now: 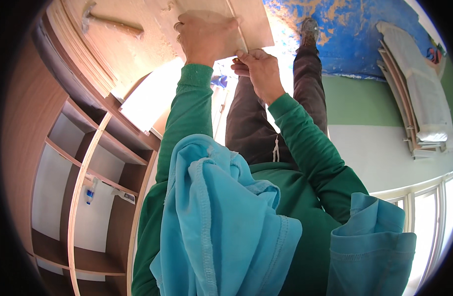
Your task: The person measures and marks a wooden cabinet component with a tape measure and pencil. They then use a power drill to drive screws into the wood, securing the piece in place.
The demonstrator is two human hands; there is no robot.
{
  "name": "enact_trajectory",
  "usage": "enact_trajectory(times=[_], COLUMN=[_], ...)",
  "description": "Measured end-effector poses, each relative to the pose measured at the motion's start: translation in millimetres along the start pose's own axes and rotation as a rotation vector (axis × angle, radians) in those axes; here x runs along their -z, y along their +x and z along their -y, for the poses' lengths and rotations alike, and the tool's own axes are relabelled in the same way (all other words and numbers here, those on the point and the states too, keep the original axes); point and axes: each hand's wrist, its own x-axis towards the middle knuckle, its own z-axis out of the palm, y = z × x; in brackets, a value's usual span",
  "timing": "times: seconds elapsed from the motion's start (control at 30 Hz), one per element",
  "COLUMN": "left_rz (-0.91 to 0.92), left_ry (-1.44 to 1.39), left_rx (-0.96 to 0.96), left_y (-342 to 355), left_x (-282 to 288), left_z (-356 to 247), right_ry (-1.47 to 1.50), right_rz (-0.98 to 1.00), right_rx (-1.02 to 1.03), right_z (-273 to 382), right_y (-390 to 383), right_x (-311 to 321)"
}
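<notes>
My left hand (201, 37) grips a pale wooden board (256, 29) near the top centre, its fingers curled at the left and its thumb reaching toward a thin line or strip running down the board. My right hand (261, 71) is closed at the board's lower edge, thumb and fingers pinched around a small thing too hidden to name, beside that line. Green sleeves cover both arms. Loose turquoise cloth (216, 217) hangs across the lower middle of the view.
A wooden stick (115, 24) lies on pale wood at upper left. Brown shelving (122, 251) holds a small bottle (90, 195). A dusty blue sheet (354, 39) lies beyond my legs. Covered panels (419, 84) lean at the right, near a bright window (426, 227).
</notes>
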Motion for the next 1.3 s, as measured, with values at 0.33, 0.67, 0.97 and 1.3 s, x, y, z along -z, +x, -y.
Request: enact_trajectory(times=[0.33,0.67,0.97,1.3], left_rz=[-0.016,0.022,0.002,-0.035], left_ry=[0.007,-0.068,-0.04,0.033], left_rx=[-0.029,0.034,-0.003,-0.019], left_y=[6,-5,-3,2], left_x=[-9,1,-5,-14], left_z=[8,-12,-8,-4], right_ry=[-0.001,-0.021,0.007,-0.007], right_rz=[-0.014,0.003,0.037,0.065], right_rx=[-0.018,0.005,-0.01,-0.02], right_z=[2,-4,-1,-2], right_y=[0,6,5,6], right_x=[-1,3,4,8])
